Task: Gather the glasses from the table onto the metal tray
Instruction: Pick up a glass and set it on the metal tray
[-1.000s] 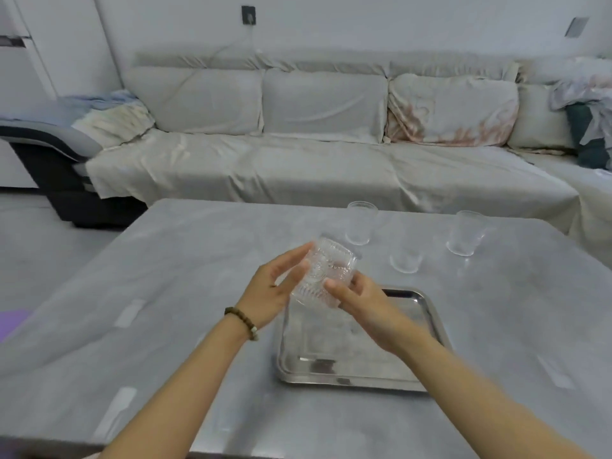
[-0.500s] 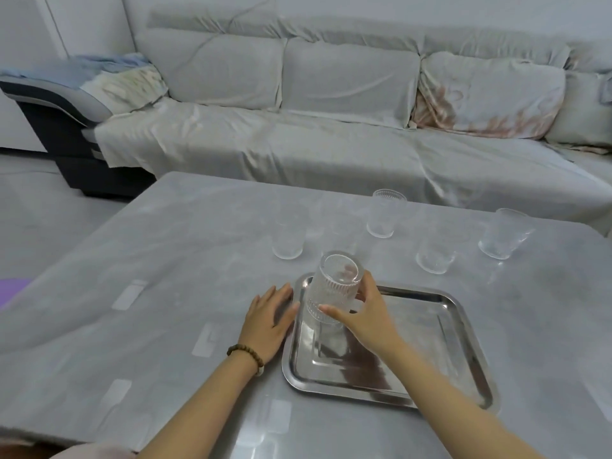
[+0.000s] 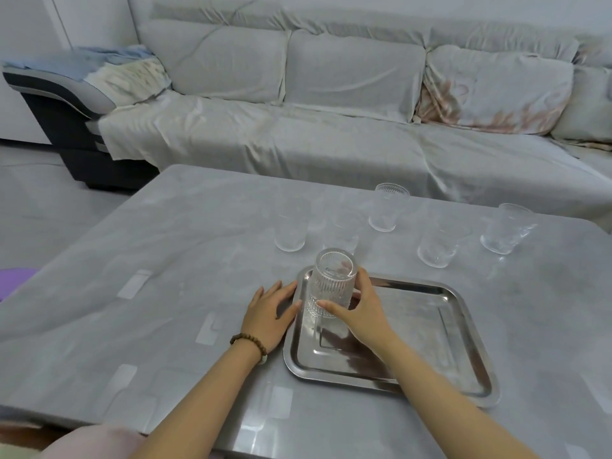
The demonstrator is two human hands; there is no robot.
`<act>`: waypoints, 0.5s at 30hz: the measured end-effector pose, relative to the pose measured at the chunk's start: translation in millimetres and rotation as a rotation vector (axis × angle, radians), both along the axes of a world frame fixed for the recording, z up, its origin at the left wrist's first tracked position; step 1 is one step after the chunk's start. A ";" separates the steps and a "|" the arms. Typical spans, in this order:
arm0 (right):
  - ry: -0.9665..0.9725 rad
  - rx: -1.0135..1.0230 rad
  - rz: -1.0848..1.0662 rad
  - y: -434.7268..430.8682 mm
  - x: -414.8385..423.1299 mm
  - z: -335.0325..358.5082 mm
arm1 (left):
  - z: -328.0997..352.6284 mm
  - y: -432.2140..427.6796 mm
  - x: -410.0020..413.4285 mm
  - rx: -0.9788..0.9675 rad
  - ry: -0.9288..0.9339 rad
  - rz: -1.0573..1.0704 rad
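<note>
A ribbed clear glass [image 3: 331, 283] stands upside down in the far left corner of the metal tray [image 3: 463, 352]. My right hand [image 3: 359, 313] is wrapped around the glass's lower part. My left hand [image 3: 270, 314] lies flat on the table, fingers spread, touching the tray's left rim. Several more clear glasses stand on the table beyond the tray: one at the left [image 3: 291, 228], one behind the tray [image 3: 342, 231], one farther back [image 3: 387, 207], and two at the right [image 3: 438, 241] [image 3: 505, 228].
The grey table [image 3: 165, 260] has pale tape patches on its left half. A long covered sofa [image 3: 331, 127] runs behind the table. A purple mat [image 3: 13, 276] lies on the floor at the left.
The glass came down from mid-air between both hands onto the tray's far left corner. My left hand let go and settled flat beside the tray.
</note>
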State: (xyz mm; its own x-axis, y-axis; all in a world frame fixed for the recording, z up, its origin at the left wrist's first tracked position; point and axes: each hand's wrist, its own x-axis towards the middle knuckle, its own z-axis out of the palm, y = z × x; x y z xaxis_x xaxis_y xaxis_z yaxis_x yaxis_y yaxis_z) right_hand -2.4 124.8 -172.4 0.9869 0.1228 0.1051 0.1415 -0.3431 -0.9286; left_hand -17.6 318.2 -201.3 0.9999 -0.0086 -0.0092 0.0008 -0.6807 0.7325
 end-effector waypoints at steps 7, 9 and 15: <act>0.033 0.028 0.041 0.9 0.2 1.0 | 7.5 -0.6 -2.7 -0.015 -0.002 -0.009; 0.065 0.037 0.058 -1.2 1.4 3.9 | 11.7 -0.2 -2.4 -0.111 0.001 -0.030; 0.122 0.146 0.069 -18.4 18.1 43.9 | 43.4 28.2 17.2 -0.459 0.025 0.093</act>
